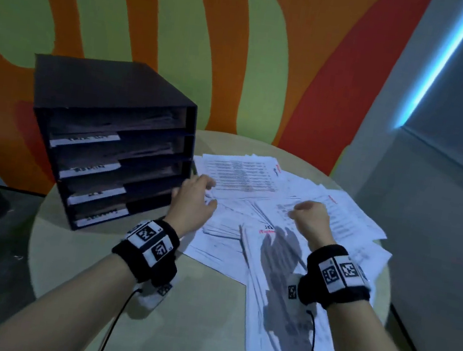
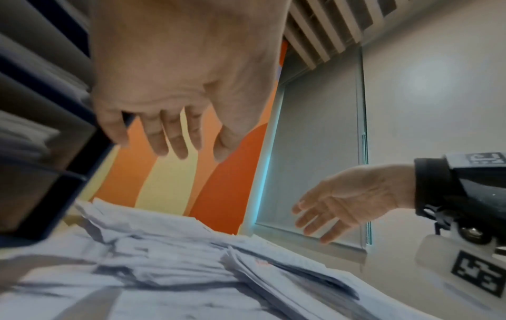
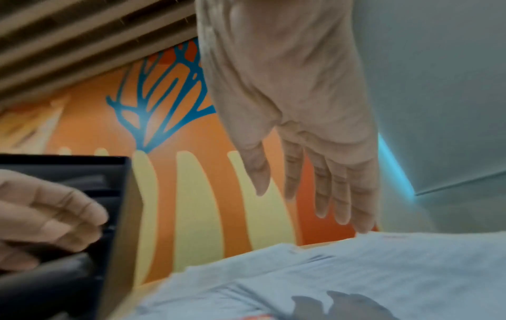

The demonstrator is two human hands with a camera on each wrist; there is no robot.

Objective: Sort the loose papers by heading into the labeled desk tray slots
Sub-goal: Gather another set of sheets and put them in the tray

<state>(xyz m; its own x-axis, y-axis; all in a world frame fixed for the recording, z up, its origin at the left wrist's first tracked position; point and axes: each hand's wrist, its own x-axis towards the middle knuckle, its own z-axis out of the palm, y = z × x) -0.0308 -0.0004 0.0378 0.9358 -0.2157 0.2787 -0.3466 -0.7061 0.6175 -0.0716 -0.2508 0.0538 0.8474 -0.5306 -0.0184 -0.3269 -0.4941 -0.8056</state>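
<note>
White loose papers (image 1: 253, 178) strewn, overlapping | black tray (image 1: 111, 141) beside | both hands relaxed, empty

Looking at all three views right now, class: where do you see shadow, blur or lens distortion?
Head view: the arms cast a dark shadow across the loose papers, and the tray labels are too smeared to read. Left wrist view: the desk tray and nearby sheets are streaked with blur, and the left hand looms stretched. Right wrist view: finger shadows fall on the paper, and the left hand at the edge is blurred.
</note>
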